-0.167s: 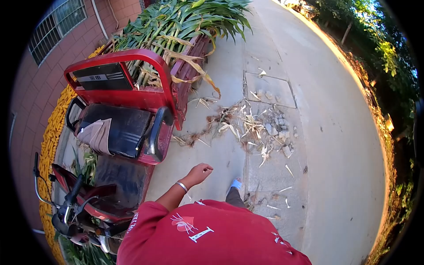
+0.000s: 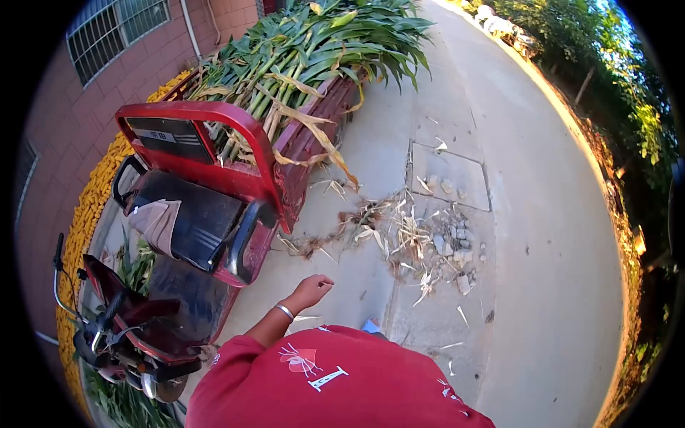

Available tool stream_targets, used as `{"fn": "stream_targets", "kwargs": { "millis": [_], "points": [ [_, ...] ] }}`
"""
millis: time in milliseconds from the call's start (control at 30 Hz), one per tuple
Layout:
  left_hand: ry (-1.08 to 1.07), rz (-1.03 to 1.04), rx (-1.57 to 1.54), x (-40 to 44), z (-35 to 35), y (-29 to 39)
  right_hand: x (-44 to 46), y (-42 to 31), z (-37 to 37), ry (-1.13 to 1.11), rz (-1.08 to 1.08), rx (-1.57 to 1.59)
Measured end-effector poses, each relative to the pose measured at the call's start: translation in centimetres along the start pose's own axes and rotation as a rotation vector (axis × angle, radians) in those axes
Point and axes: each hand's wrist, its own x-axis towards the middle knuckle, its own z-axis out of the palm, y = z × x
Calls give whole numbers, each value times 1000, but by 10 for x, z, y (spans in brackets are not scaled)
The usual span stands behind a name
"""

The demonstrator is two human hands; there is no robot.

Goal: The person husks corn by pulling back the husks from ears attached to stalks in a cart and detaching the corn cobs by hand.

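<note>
My left hand [image 2: 312, 290] hangs in front of my red shirt [image 2: 335, 378], its fingers curled in a loose fist with nothing showing in them. A silver bracelet [image 2: 285, 312] circles that wrist. Nearest to the hand, on its left and apart from it, stands a red cargo tricycle [image 2: 265, 167]. A folded greyish cloth [image 2: 157, 222] lies on its black seat [image 2: 203, 207]. Green corn stalks [image 2: 300, 64] fill the cargo bed, some with dry leaves drooping over the side. My right hand is out of view.
Yellow corn cobs [image 2: 93, 196] are heaped along the brick wall [image 2: 68, 153]. Broken stones [image 2: 457, 246] and dry husks [image 2: 410, 232] litter the concrete road [image 2: 542, 285]. Handlebars [image 2: 107, 328] stick out at lower left. Trees [image 2: 606, 85] line the right side.
The tricycle's cargo bed and the litter sit lower in view as the camera shifts. My left hand appears slightly further left and lower, still curled. My foot is now mostly hidden by the shirt.
</note>
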Motion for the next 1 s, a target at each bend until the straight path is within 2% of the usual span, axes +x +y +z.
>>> {"fn": "stream_targets", "kwargs": {
  "millis": [33, 67, 133, 200, 267, 300, 333, 367, 400, 467, 567, 600, 667, 767, 800, 867, 933, 1000],
  "points": [
    [28, -18, -22, 4, 6, 4, 1, 9, -28, -12, -51, -41],
    [48, -23, -33, 24, 3, 18, 31, 35, -63, 69, 50, 120],
    [189, 6, -84, 56, -18, 57, 68, 27, -201, 134, 35, 84],
    [226, -38, -126, 79, -43, 89, 138, 57, -242, 105, 334, 481],
    [330, -53, -168, 103, -71, 108, 170, 14, -328, 110, 432, 689],
    [364, -82, -181, 118, -94, 126, 203, -1, -356, 119, 413, 696],
    [368, -80, -177, 139, -108, 123, 225, -9, -372, 213, 379, 868],
    [467, -1, -191, 157, -118, 115, 239, -13, -386, 304, 352, 1032],
    [574, 92, -198, 185, -135, 113, 264, -24, -406, 310, 342, 1034],
    [678, 193, -127, 222, -172, 141, 283, -42, -427, 303, 280, 1169],
    [821, 245, -151, 304, -230, 134, 327, -49, -434, 208, 298, 1053],
    [851, 256, -174, 331, -250, 127, 355, -32, -412, 146, 306, 1097],
    [869, 244, -224, 379, -279, 125, 380, -7, -402, -14, 370, 701],
    [948, 136, -141, 465, -328, 73, 413, 32, -381, -63, 268, 347],
    [958, 140, -141, 487, -346, 65, 422, 44, -380, -64, 272, 335],
    [979, -62, 84, 522, -368, 51, 442, 73, -382, -45, 291, 372],
    [962, -128, 124, 552, -388, 26, 469, 89, -387, -33, 290, 402],
    [971, -278, 273, 579, -397, 0, 501, 84, -415, -62, 307, 349]
  ]
}}
